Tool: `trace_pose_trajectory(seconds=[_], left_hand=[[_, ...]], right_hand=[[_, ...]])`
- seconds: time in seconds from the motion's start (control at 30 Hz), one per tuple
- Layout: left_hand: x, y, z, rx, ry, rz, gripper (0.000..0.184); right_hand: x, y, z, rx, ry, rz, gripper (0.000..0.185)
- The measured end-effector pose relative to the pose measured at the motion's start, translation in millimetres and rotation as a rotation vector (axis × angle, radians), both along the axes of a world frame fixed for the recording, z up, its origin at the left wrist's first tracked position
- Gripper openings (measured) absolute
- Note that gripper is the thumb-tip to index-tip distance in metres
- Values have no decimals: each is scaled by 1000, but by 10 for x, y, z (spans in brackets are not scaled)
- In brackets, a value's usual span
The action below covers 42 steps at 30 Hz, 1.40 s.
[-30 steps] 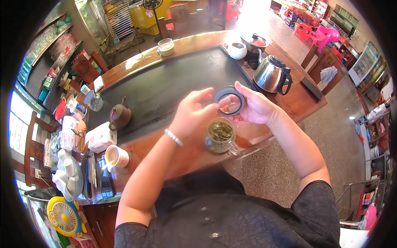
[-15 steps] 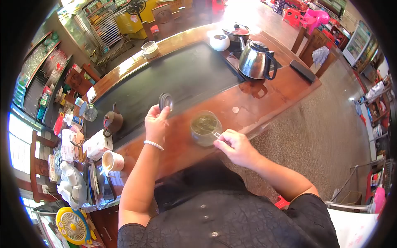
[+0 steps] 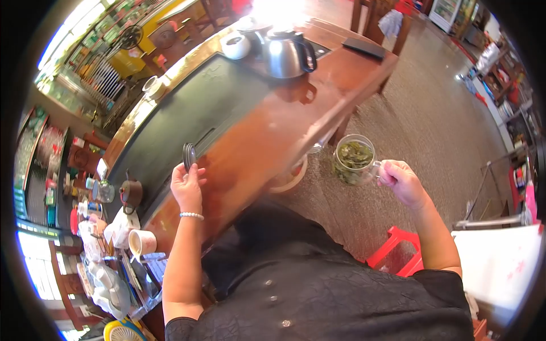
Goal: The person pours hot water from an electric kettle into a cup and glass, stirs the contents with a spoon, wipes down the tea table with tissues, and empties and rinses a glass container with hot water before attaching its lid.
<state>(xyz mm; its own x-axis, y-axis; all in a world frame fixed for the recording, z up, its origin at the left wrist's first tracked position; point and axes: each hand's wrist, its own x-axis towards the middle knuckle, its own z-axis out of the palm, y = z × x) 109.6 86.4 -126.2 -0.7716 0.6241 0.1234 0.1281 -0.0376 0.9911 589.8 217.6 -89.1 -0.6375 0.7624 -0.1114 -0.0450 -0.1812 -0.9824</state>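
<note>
My left hand (image 3: 187, 186) holds a round dark-rimmed lid (image 3: 189, 156) on edge between thumb and fingers, over the near edge of the dark tray (image 3: 210, 96). A beaded bracelet circles that wrist. Out to the right, my right hand (image 3: 400, 181) is closed on the handle of a clear glass cup (image 3: 354, 160). Wet green leaves fill much of the cup, which is uncovered and held above the floor, beyond the table's edge.
A steel kettle (image 3: 284, 55) and a white pot (image 3: 235, 45) stand at the table's far end. A brown teapot (image 3: 131, 194) and paper cup (image 3: 142, 243) are at left. Below the edge is a bin (image 3: 292, 177); a red stool (image 3: 398, 250) stands near my right arm.
My right hand took the cup's handle and carried it right, off the table. My left hand moved left with the lid, away from the cup. The view has turned right.
</note>
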Motion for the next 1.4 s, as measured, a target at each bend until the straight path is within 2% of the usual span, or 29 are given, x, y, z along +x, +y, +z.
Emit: trace_pose_trajectory(seconds=[0.1,0.23,0.3,0.33,0.37,0.43,0.53,0.57,0.6,0.67,0.87,1.1,1.4], left_hand=[[129,20,7,-23,34,-56,12],[182,22,-29,-28,72,-88,11],[182,14,-62,-50,101,-101,11],[154,9,-66,-58,116,-98,11],[190,18,-54,-66,127,-78,11],[213,23,-71,-58,136,-74,11],[217,27,-60,-98,118,-64,11],[229,20,-41,-111,112,-60,11],[241,18,-27,-126,105,-53,11],[297,40,-9,-101,106,-28,6],[318,17,30,-141,51,-23,10],[307,27,-8,-98,51,-23,10],[292,30,-17,-119,126,-35,9]], right_hand=[[311,-122,-334,-86,-135,-19,37],[264,-77,-1262,-77,-233,35,34],[-35,20,-1769,-176,-237,6,27],[-245,77,-2034,-207,-153,-12,24],[-451,168,-2264,-54,-253,-16,26],[-951,344,-2472,-11,-280,-67,20],[-1645,640,-2762,506,-547,-101,29],[-1949,758,-3111,290,-321,-240,33],[-2171,822,-3240,211,-279,-275,33],[-2462,801,-3242,250,-568,-216,33],[-3083,765,-3369,271,-801,-171,33],[-3264,704,-3433,262,-840,-218,32],[-3143,453,-3317,251,-758,-345,32]])
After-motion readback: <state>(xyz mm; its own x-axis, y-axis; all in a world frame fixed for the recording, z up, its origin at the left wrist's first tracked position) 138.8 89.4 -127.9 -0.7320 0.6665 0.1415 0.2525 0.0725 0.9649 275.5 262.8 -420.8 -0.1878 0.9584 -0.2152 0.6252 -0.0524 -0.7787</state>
